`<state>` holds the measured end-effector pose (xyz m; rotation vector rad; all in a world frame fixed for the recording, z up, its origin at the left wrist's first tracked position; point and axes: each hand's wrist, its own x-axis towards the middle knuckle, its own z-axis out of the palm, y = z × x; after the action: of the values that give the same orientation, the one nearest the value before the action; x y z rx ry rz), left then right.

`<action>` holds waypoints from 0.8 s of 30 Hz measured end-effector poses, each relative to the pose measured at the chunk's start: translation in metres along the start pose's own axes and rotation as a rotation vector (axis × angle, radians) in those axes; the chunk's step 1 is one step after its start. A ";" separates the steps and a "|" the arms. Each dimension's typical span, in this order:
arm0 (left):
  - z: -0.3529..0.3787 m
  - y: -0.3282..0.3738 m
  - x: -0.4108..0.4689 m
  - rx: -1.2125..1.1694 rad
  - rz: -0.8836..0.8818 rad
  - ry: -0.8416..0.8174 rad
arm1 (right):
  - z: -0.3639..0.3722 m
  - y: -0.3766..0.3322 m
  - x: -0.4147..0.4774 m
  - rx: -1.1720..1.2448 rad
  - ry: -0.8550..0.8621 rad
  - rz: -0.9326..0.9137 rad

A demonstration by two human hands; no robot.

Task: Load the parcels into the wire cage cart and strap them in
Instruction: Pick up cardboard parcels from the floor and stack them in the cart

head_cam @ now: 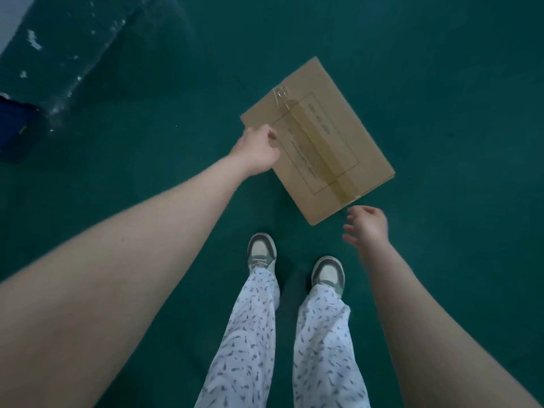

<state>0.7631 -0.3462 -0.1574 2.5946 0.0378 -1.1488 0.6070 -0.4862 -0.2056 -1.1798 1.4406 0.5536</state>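
**Taped parcel (321,136) gripped by the left hand (259,148)**

The left hand's grip is curling round the cardboard parcel's left edge, over the green floor (441,83), ahead of 2 sneakers (262,251). The right hand (366,225) is hovering just beside its near corner, fingers spread.

Green floor (441,83) bears 2 sneakers (261,251); parcel (318,139) contact unclear.

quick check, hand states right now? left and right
Left hand: closed, gripping the edge of the cardboard box.
Right hand: open, fingers spread, holding nothing, just short of the box's near corner.
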 end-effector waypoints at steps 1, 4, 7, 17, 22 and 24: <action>0.003 -0.005 0.013 0.130 0.039 -0.013 | 0.003 0.004 0.013 -0.003 -0.003 0.012; 0.013 -0.017 0.062 0.303 0.108 0.047 | 0.021 0.016 0.052 0.055 -0.063 0.042; 0.019 -0.023 0.105 0.231 0.087 0.156 | 0.041 0.025 0.072 0.160 -0.172 0.092; 0.004 -0.029 0.131 0.017 -0.094 0.091 | 0.045 0.023 0.069 0.473 -0.106 0.176; -0.019 -0.029 0.090 -0.262 -0.023 0.174 | 0.037 0.000 0.029 0.453 -0.052 0.134; -0.042 -0.023 0.070 -0.338 -0.035 0.225 | 0.039 -0.013 0.008 0.432 -0.041 0.101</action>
<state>0.8371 -0.3195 -0.1874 2.4100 0.3006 -0.7771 0.6376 -0.4607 -0.2189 -0.7530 1.4975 0.3098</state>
